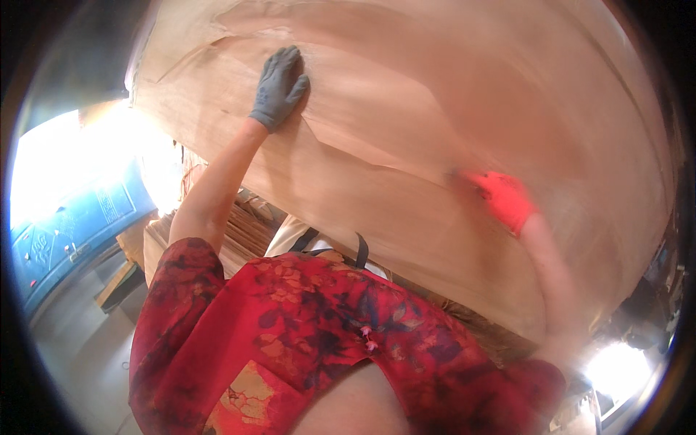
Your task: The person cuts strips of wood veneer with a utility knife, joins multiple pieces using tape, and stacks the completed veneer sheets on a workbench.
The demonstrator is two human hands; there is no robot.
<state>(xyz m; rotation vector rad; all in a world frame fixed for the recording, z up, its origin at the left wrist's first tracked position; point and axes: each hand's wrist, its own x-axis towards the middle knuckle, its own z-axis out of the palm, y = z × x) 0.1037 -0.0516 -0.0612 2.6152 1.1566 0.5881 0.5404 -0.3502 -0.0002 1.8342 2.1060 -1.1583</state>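
A broad, thin tan sheet that looks like wood veneer (377,130) spreads before me, with a long curving edge or split running across it. My left hand (279,88), in a grey glove, lies flat on its far left part, fingers stretched out. To the right, my right hand (506,201) wears a bright red-orange glove and is over the sheet near that split. Motion smears its fingers. A small dark spot shows at their tips, and whether it is a tool or part of the glove I cannot make out.
Below the sheet's near left edge sits a stack of thin wood sheets (250,226). A blue panel or door (80,225) stands at the left beside bright light. A wooden block (119,286) lies near the grey floor (87,355). A bright lamp (616,370) glows at lower right.
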